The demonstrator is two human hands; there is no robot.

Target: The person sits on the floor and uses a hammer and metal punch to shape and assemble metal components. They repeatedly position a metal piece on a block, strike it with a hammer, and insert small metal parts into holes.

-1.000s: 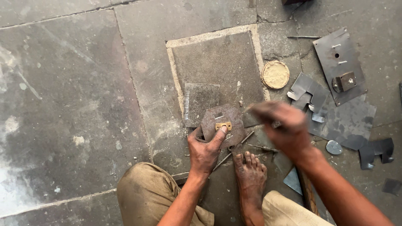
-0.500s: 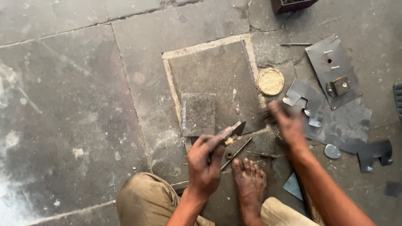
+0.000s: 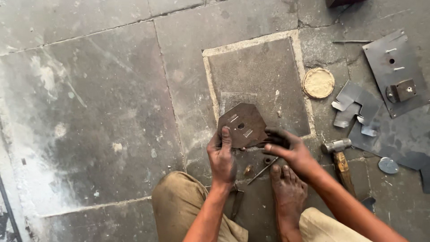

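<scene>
My left hand [image 3: 222,154] grips the near left edge of a dark, many-sided metal plate [image 3: 243,123], thumb laid flat on its face and fingers curled behind. The plate is tilted up off the stone floor [image 3: 107,103], and it has a small round hole in the middle with short slots on either side of it. My right hand [image 3: 286,150] pinches the plate's near right edge, fingers bent tight around it, so both hands are closed on the same piece. Just below and between my hands, a small brass bit [image 3: 247,170] and a thin rod [image 3: 262,171] lie on the floor beside my bare foot [image 3: 289,195]. Right of my right hand rests a hammer [image 3: 339,157], its steel head nearest the hand. Farther up and right sits a round tan disc [image 3: 318,83], then cut sheet-metal scraps [image 3: 356,107], and beyond them a flat grey plate with a small block [image 3: 394,74].
</scene>
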